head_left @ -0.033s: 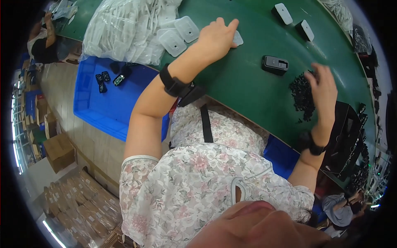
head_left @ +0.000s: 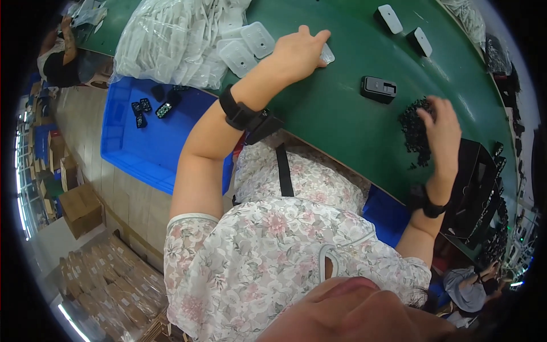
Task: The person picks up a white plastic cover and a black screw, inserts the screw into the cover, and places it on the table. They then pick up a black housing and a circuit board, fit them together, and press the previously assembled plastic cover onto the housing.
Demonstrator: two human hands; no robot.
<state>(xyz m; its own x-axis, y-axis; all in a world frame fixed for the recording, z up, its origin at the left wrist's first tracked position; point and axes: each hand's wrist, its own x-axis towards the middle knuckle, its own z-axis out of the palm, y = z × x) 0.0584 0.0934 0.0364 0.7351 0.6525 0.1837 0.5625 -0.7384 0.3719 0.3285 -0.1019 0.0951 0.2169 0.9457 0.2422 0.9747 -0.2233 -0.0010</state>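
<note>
Seems to be at a picking-up step, with both hands busy well apart. Rests the left hand [head_left: 301, 49] at the upper middle of the frame, with bent fingers over a pale, smooth plate [head_left: 327, 55]; cannot tell whether gripping or merely covering it. Curls the right hand [head_left: 443, 122], right of centre, at the edge of a pile of small black parts [head_left: 415, 134], with thumb and fingers half bent; cannot tell whether pinching anything. Probably calls next for a fine fingertip pinch to part one glossy, irregular piece from the heap, and for an edge hold on the plate. Between the hands, on the smooth green table [head_left: 336, 128]: a black rectangular housing [head_left: 378, 86] with a recessed face. At upper right: two white-faced black boxes [head_left: 390, 19] [head_left: 423, 41]. At upper left: a crinkled clear plastic bag [head_left: 171, 45] full of white pieces, with loose round-cornered plates [head_left: 236, 57] beside it. Below: a blue plastic bin [head_left: 134, 167].
</note>
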